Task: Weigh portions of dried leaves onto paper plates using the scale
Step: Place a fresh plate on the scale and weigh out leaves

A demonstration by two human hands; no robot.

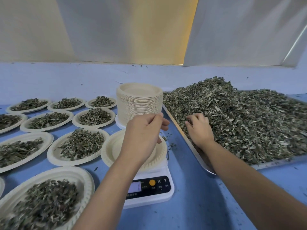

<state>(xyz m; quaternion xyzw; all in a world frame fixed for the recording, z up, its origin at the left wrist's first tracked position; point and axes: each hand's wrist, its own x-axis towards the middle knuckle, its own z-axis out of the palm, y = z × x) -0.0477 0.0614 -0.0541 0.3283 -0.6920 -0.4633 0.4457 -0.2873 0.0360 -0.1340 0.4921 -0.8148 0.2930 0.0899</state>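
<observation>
My left hand (142, 130) hovers over the empty paper plate (109, 151) on the digital scale (163, 190), fingers loosely curled, seemingly holding nothing. My right hand (198, 128) digs half-closed into the dried-leaf heap (240, 120) on the metal tray (201, 159). A plate stack (139, 101) stands behind; filled plates (79, 144) lie left.

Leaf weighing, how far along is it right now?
Done: filled plates of leaves cover the table's left side. In hand: an empty plate sits on the scale; the left hand hovers over it while the right hand digs into the leaf pile on the tray. Left: a tall stack of unused plates and most of the pile.
</observation>
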